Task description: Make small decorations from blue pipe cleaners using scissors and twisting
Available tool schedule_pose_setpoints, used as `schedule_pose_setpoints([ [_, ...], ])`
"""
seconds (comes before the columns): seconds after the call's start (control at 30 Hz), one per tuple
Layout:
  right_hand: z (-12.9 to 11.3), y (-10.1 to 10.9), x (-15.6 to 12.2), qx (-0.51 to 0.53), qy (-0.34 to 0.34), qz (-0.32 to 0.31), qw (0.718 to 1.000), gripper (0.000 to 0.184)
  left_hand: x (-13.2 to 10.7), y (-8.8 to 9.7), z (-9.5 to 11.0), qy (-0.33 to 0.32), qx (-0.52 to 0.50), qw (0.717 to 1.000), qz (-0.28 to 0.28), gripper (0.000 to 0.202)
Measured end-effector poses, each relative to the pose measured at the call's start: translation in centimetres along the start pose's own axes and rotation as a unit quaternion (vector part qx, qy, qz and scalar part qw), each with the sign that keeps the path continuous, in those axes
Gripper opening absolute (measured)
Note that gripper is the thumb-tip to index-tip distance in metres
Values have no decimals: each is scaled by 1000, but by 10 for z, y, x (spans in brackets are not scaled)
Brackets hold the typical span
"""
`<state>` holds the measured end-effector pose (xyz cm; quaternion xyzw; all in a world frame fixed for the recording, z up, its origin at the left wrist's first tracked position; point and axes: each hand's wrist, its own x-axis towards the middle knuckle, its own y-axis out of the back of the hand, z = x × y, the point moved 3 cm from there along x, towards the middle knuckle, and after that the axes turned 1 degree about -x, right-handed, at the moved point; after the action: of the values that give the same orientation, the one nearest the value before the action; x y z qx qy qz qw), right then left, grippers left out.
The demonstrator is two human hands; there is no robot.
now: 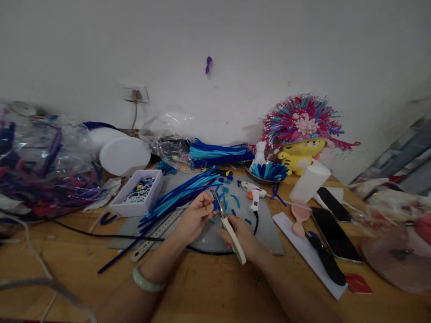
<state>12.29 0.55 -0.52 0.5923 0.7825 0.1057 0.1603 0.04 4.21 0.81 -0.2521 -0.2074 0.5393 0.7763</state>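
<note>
Between the fingertips of my left hand (195, 216) is a small dark blue fuzzy chenille stem piece (216, 205). My right hand (243, 237) is closed around the pale handles of a pair of scissors (232, 237). The metal blades point up and away, right beside the blue piece; whether they touch it I cannot tell. Below both hands lies a grey cutting mat (266, 237) with short blue chenille offcuts (235, 200) scattered on it. Long blue chenille stems (182, 190) rest left of the hands, next to a metal ruler (158, 233).
A white box of beads (134, 205) stands at the left. On the right are a glue gun (256, 197), a bowl of blue pieces (269, 174), a pink brush (299, 220) and phones (335, 235). A black cable (117, 235) crosses the front. A yellow figure (296, 157) stands behind.
</note>
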Motion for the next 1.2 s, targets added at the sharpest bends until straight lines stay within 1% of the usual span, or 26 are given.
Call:
schedule_pose_setpoints([
  [0.07, 3, -2, -1, -4, -15, 8, 1000, 15, 0, 0, -1, -1, -12, 1000, -4, 22],
  [0.13, 6, -6, -1, 15, -47, -5, 999, 11, 0, 0, -1, -8, -23, 1000, -9, 21],
  [0.23, 6, -7, -1, 62, -66, -20, 996, 19, 1, 1, -1, -16, -44, 999, -10, 20],
  [0.3, 3, -4, 0, 93, -66, -7, 993, 27, 2, 2, 1, -24, -67, 997, -1, 20],
  [0.37, 0, 0, 1, 111, -65, 5, 992, 31, 4, 4, 3, -38, -92, 995, 15, 20],
  [0.43, -2, 4, 2, 95, -54, 24, 994, 32, 5, 7, 7, -61, -106, 991, 46, 22],
  [0.47, -3, 8, 2, 61, -42, 48, 996, 32, 6, 9, 9, -76, -105, 989, 71, 22],
  [0.53, -6, 15, 2, -59, -12, 109, 992, 29, 6, 15, 14, -116, -82, 980, 141, 23],
  [0.6, -9, 20, 1, -209, 18, 159, 965, 24, 7, 22, 18, -161, -33, 962, 220, 23],
  [0.67, -10, 20, -1, -315, 43, 161, 934, 17, 6, 28, 20, -194, 26, 941, 277, 23],
  [0.73, -9, 17, -3, -358, 71, 130, 922, 15, 6, 31, 19, -209, 81, 927, 300, 23],
  [0.8, -9, 12, -2, -351, 97, 90, 927, 18, 5, 31, 16, -219, 130, 919, 300, 21],
  [0.83, -10, 10, 0, -329, 102, 80, 935, 19, 4, 30, 14, -222, 156, 916, 297, 20],
  [0.9, -15, 12, 7, -248, 87, 84, 961, 24, 3, 24, 8, -211, 216, 912, 278, 16],
  [0.93, -17, 16, 13, -191, 69, 93, 975, 29, 3, 20, 5, -193, 252, 912, 259, 14],
  [0.97, -21, 20, 20, -129, 51, 97, 986, 36, 4, 15, 2, -167, 293, 915, 223, 11],
  [1.0, -25, 24, 27, -81, 49, 91, 991, 40, 5, 9, -1, -141, 336, 914, 177, 8],
  [1.03, -31, 29, 34, -56, 62, 81, 993, 39, 6, 3, -4, -117, 370, 913, 129, 5],
  [1.07, -35, 34, 41, -59, 64, 66, 994, 32, 8, -1, -4, -103, 388, 910, 105, 3],
  [1.1, -39, 38, 48, -79, 61, 38, 994, 23, 9, -3, -3, -94, 399, 907, 98, 3],
  [1.13, -42, 41, 54, -93, 60, 3, 994, 19, 11, -4, -1, -84, 405, 905, 98, 3],
  [1.2, -48, 46, 64, -107, 49, -66, 991, 19, 16, -3, 6, -67, 399, 909, 103, 7],
])
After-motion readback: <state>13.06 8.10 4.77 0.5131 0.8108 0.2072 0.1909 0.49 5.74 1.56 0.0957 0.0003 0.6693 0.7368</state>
